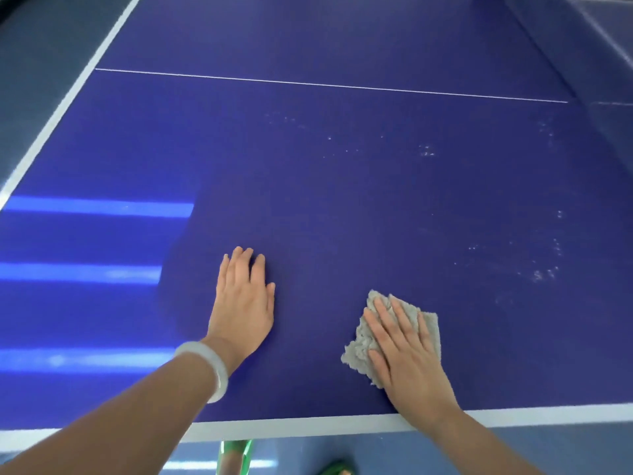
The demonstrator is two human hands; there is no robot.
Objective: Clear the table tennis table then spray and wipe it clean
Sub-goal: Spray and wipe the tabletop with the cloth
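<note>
Near the white end line (pixel 308 427) of the table (pixel 308 173) — right hand (pixel 409 354) presses grey cloth (pixel 359 347) flat, fingers straight, slightly spread. Left hand (pixel 244 303) rests flat beside it, fingers straight, holding nothing. Wiping step under way. Pale droplet specks (pixel 544 274) farther from that line — next stroke probably needs to reach them.

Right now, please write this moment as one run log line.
phase: wiping | right hand: flat on grey fluffy cloth | left hand: flat on blue table tennis table | white droplets: far right
</note>
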